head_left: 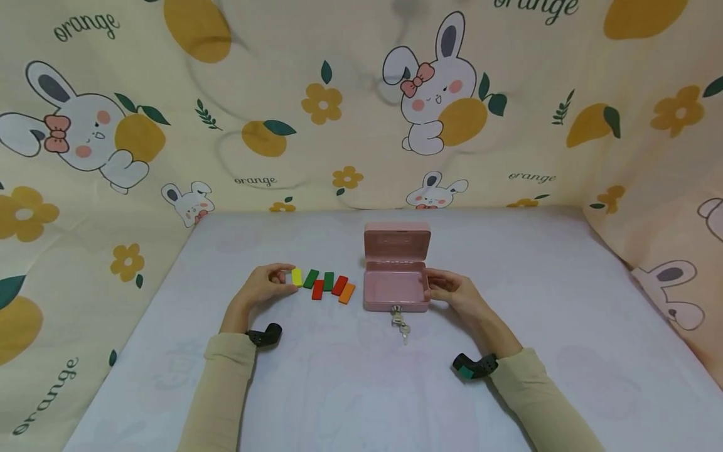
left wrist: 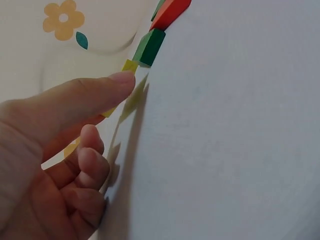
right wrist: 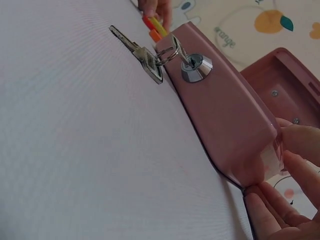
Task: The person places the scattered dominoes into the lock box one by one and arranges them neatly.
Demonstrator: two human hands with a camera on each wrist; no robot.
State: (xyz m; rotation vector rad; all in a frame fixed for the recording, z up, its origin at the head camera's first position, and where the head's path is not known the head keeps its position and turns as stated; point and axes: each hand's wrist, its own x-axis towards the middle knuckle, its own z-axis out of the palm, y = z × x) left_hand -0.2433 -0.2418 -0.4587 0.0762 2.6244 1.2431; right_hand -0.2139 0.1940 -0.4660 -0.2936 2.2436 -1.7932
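In the head view, my left hand point(head_left: 267, 284) pinches a small yellow block point(head_left: 297, 277) between thumb and fingers. Its shadow falls beside it in the left wrist view, and its far end lies close to a green block point(left wrist: 150, 47). To the right, several flat blocks, green, red point(head_left: 318, 290) and orange point(head_left: 347, 294), lie in a loose row. My right hand point(head_left: 454, 290) grips the right side wall of a pink metal cash box point(head_left: 395, 306), whose lid point(head_left: 397, 245) stands raised. Its inside shows no contents.
Keys point(right wrist: 150, 62) on a ring hang from the lock point(right wrist: 197, 68) on the box's front. A white cloth covers the table point(head_left: 350, 383), and a printed curtain point(head_left: 339, 75) rises behind it. Each wrist wears a black device point(head_left: 474, 366).
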